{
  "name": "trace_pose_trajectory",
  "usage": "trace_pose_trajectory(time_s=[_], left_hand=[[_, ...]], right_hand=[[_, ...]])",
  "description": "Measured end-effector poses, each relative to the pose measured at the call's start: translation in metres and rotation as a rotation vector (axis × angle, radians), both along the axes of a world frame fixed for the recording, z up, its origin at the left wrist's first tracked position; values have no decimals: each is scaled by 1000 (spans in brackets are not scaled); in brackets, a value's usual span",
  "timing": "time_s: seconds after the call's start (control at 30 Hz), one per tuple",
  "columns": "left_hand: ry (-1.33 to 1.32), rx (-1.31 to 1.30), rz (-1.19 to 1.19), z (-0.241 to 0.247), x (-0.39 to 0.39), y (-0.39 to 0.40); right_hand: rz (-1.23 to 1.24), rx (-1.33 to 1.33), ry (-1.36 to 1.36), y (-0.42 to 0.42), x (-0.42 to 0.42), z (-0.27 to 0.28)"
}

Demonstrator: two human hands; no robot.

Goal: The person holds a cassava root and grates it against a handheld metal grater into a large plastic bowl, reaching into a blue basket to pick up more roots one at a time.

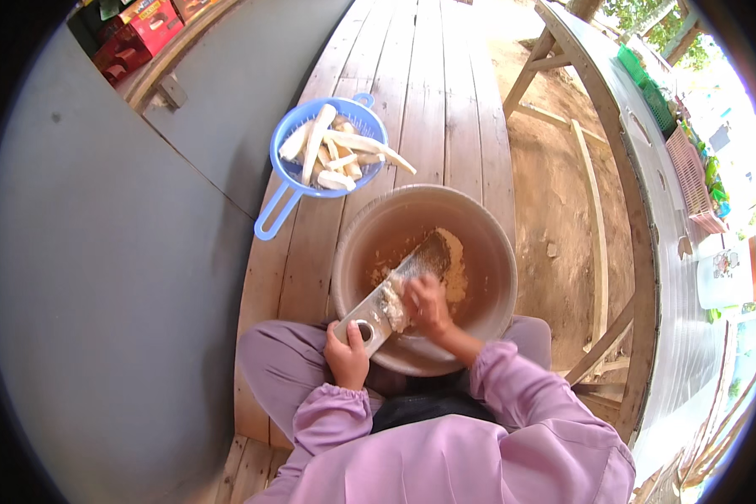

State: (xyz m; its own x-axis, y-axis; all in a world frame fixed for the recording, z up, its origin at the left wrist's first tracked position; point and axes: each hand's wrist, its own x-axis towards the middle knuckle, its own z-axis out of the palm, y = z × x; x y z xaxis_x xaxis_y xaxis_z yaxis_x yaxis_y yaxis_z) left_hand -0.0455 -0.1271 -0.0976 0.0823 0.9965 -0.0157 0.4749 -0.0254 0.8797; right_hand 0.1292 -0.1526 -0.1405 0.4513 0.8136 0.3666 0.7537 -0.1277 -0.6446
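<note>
My left hand (348,354) grips the near end of a flat metal grater (368,310), its thumb beside the round hole there. The grater slants down into a wide brown basin (505,252) between my folded legs. Over the grater's surface, my right hand (429,307) is blurred with its fingers curled; whether a piece sits under them is hidden. Wet white pulp (392,305) clings to the grater beside the fingers. Pale grated mash (457,268) lies on the basin's floor around the grater's far end.
Peeled white roots (318,143), likely cassava, fill a blue plastic colander (278,205) beyond the basin. Both stand on a wooden plank bench (428,113). A grey wall (113,252) borders the left. At right, a raised table (642,208) holds plastic baskets (693,170).
</note>
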Motion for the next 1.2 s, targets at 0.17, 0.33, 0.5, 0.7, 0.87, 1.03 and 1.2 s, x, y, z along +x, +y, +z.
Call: trace_pose_trajectory(time_s=[0.17,0.33,0.5,0.7,0.87,1.03,1.2], left_hand=[[6,-17,-19,0,3,-2],[-3,-40,1,2,-2,1],[50,6,-11,1,5,1],[-1,-36,5,8,0,3],[32,-22,-13,7,5,1],[-22,-48,-1,6,0,2],[27,-24,-14,5,5,0]], right_hand=[[-410,-134,-151,38,63,-15],[20,82,2,9,-9,9],[-353,-111,-67,37,64,-21],[26,-17,2,16,-10,10],[-323,-87,-119,53,55,-9],[-39,58,28,16,-11,10],[-330,-208,-9,46,49,-4]])
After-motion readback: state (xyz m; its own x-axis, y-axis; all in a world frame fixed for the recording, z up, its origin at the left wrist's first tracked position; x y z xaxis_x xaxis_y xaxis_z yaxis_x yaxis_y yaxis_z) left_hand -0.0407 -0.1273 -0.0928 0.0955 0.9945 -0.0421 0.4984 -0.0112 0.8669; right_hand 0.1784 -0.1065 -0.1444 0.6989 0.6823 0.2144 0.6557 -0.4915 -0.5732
